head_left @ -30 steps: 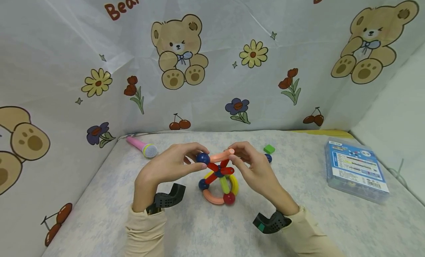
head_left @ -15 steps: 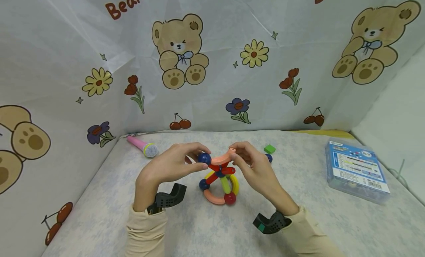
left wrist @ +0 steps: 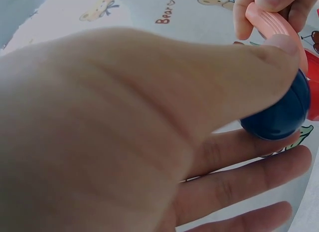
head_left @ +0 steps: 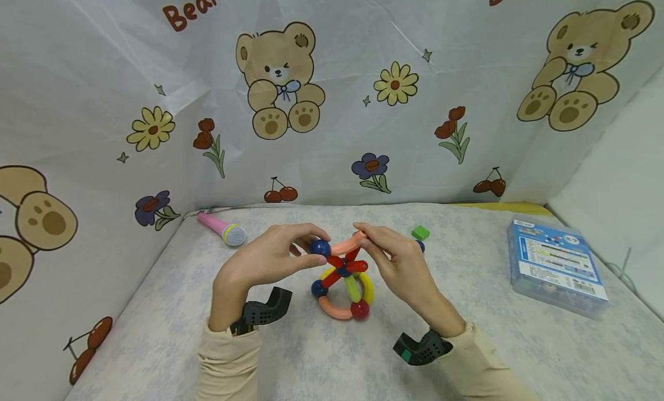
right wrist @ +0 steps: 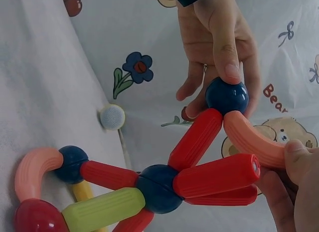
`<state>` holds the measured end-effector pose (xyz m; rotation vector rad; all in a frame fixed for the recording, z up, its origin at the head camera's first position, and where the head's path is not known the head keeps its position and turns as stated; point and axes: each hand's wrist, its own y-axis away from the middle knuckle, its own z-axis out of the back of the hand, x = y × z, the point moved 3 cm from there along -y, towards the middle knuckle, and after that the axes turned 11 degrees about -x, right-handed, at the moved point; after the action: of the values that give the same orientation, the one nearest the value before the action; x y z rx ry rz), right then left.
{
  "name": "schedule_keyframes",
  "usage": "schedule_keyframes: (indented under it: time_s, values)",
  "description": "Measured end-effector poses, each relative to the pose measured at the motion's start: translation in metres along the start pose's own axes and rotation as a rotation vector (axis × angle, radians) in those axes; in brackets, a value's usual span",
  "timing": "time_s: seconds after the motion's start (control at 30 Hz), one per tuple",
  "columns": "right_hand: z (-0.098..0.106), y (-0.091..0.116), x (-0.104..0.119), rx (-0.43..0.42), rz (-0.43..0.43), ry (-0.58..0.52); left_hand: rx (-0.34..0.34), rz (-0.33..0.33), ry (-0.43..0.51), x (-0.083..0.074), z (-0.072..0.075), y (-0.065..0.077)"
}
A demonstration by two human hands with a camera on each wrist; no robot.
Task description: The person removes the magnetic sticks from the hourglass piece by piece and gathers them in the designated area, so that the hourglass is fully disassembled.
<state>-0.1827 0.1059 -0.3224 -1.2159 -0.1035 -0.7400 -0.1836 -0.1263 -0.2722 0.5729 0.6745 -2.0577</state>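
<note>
– Holding what?
– Pinching a shiny, round blue ball (right wrist: 227, 96) with the left hand (head_left: 275, 254), a curved, ridged pink stick (right wrist: 256, 142) with the right hand (head_left: 396, 260).
– Where?
– Up over the desk (head_left: 321, 360), touching, with the ball on the end of a red stick (right wrist: 196, 138).

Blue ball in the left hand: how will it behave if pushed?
The blue ball would probably roll if loose, being round. Its glossy surface may be slippery. Pushed now, it might drag the red rod and upper curved rod touching it.
</note>
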Motion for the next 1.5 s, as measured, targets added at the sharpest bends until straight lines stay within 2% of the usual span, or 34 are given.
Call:
schedule_keyframes:
  time_s: [0.17, 0.37, 0.53, 0.9, 1.17, 1.5]
  values:
    - [0.001, -0.001, 0.001, 0.004, 0.007, -0.009, 0.001, -0.002, 0.003, 0.000, 0.000, 0.000]
    - [0.002, -0.001, 0.000, 0.030, -0.025, -0.028, 0.015, 0.003, 0.014, -0.001, -0.001, 0.000]
    - [0.003, -0.001, -0.004, 0.070, -0.106, -0.066, 0.025, -0.008, 0.013, -0.002, -0.001, 0.000]
    - [0.007, -0.001, -0.009, 0.164, -0.371, -0.201, 0.019, -0.024, 0.007, -0.003, 0.000, 0.000]
    - [0.011, -0.003, -0.011, 0.161, -0.401, -0.203, 0.004, -0.019, -0.003, 0.000, 0.001, 0.001]
    - [0.023, -0.008, -0.016, 0.176, -0.493, -0.193, 0.002, -0.010, 0.002, 0.001, 0.001, 0.001]
